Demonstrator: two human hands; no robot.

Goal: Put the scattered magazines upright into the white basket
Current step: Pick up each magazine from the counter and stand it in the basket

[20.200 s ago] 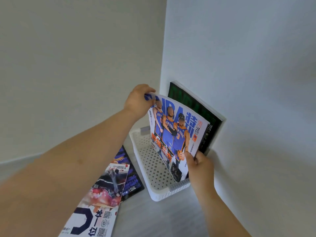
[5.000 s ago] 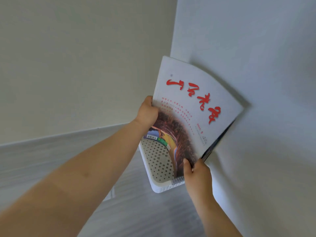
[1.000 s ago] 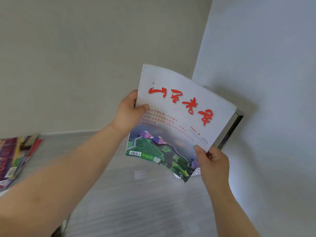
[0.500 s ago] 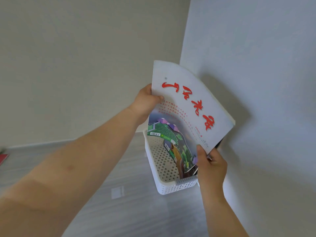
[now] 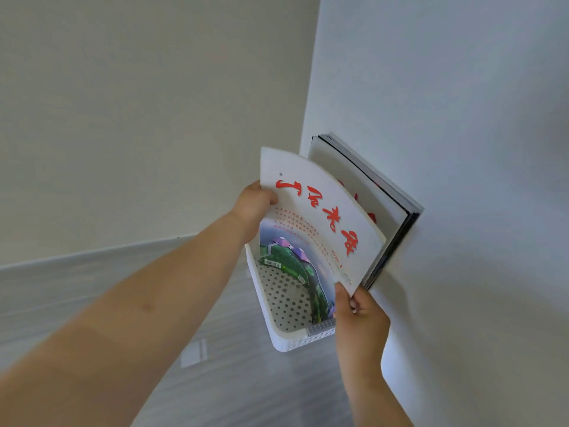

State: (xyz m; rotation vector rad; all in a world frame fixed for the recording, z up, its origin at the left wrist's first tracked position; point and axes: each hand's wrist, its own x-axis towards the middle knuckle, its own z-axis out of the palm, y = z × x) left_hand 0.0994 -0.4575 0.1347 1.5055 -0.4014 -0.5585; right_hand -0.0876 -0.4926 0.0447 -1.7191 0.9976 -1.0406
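A white magazine [image 5: 311, 217] with red brush lettering and a green landscape picture stands bent inside the white perforated basket [image 5: 286, 340], its lower edge down among the holes. My left hand [image 5: 254, 204] grips its upper left edge. At its lower right corner, my right hand [image 5: 358, 315] pinches it. Behind it, several magazines [image 5: 378, 208] stand upright in the basket and lean on the wall.
The basket sits on a grey wood-grain surface [image 5: 234, 389] in a corner, with a beige wall [image 5: 147, 118] at the back and a white wall [image 5: 462, 149] tight on its right. A small pale patch [image 5: 194, 352] marks the surface in front of the basket.
Both hands have lowered the white magazine deeper into the basket. The upright magazines behind it now show above its top edge.
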